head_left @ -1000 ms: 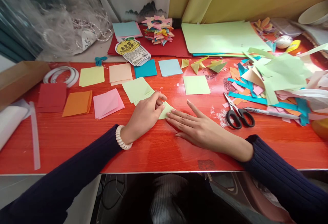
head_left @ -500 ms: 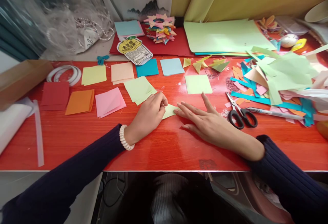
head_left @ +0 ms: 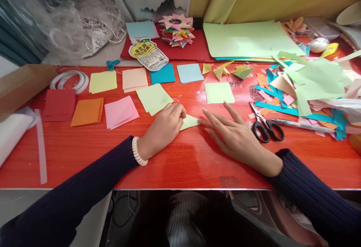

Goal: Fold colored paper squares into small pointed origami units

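Note:
A small folded piece of light green paper [head_left: 190, 122] lies on the red table [head_left: 175, 164]. My left hand [head_left: 166, 125], with a beaded band at the wrist, has its fingers curled over the left end of this piece. Its fingertips are partly hidden. My right hand [head_left: 232, 130] has its fingers spread, one fingertip at the paper's right point, and holds nothing. Behind my left hand are light green square sheets [head_left: 153, 98], and another green square [head_left: 219, 93] lies beyond my right fingers.
Scissors [head_left: 265, 125] and a pen [head_left: 304, 125] lie right of my right hand, beside a heap of paper scraps [head_left: 316, 81]. Pink [head_left: 121, 113], orange [head_left: 87, 112] and red squares [head_left: 59, 105] lie at left. Small folded yellow pieces [head_left: 222, 70] sit farther back.
My right hand has shifted slightly, its wrist swinging to the left and its fingers lifting a little at the paper's tip. My left hand stays almost where it was.

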Motion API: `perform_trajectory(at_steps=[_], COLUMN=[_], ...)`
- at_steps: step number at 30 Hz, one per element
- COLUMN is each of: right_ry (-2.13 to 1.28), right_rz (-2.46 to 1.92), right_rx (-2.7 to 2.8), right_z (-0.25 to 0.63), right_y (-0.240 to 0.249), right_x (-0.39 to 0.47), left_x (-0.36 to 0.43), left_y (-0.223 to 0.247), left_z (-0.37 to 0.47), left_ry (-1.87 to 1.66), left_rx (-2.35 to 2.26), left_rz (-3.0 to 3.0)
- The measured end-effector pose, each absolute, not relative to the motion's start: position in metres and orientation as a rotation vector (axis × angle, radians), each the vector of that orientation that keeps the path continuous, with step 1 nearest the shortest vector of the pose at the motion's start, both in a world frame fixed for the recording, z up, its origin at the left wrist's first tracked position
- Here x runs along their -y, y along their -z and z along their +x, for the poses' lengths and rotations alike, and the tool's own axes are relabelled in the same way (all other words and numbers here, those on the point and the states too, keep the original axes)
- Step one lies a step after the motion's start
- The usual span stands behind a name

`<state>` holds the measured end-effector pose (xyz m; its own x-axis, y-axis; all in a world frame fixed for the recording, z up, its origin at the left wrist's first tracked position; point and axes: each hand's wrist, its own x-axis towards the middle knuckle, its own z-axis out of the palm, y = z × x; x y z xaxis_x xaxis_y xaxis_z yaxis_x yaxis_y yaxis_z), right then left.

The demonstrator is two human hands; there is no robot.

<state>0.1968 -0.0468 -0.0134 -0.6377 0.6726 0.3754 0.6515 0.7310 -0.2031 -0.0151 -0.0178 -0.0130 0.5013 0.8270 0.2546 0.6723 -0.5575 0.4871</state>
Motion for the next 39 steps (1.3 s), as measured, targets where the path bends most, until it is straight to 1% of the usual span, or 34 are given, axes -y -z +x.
perform_trajectory(at_steps=[5,8,10,11,13,15,16,20,24,27,34,39], right_ry=[0.122,0.161,0.173,0.193,0.251,0.303,0.321,0.348,0.347,0.322,0.037,-0.044], right_rz=[-0.979,-0.982,-0.994,-0.995,-0.988,-0.984,-0.99,-1.016,-1.01,-1.01,-1.004,-1.083], right_rx=[2.487,2.499,2.519,2.533,2.559,2.581,2.59,2.616,2.642,2.641,2.524,2.431], right_z=[0.194,0.192,0.19,0.189,0.188,0.188,0.188,0.19,0.192,0.193,0.194,0.196], right_y=[0.018,0.018,0.017,0.017,0.018,0.019,0.019,0.022,0.023,0.023,0.021,0.018], right_x=[0.048,0.049,0.05,0.051,0.053,0.054,0.055,0.056,0.057,0.056,0.052,0.053], left_x=[0.017,0.02,0.025,0.028,0.033,0.038,0.04,0.047,0.055,0.06,0.069,0.075], left_y=[0.017,0.014,0.012,0.01,0.009,0.008,0.009,0.008,0.001,-0.004,0.003,0.011], left_z=[-0.016,-0.015,-0.012,-0.011,-0.009,-0.008,-0.008,-0.02,-0.041,-0.052,-0.074,-0.08], left_ry=[-0.597,-0.41,-0.368,-0.394,-0.472,-0.468,-0.442,-0.327,-0.155,-0.087,-0.308,-0.463], left_rx=[-1.237,-1.342,-1.41,-1.367,-1.055,-0.75,-0.728,-1.004,-0.826,-0.824,-1.074,-1.165], left_rz=[2.619,2.904,3.132,3.254,3.483,3.584,3.581,3.49,3.537,3.511,3.135,2.943])
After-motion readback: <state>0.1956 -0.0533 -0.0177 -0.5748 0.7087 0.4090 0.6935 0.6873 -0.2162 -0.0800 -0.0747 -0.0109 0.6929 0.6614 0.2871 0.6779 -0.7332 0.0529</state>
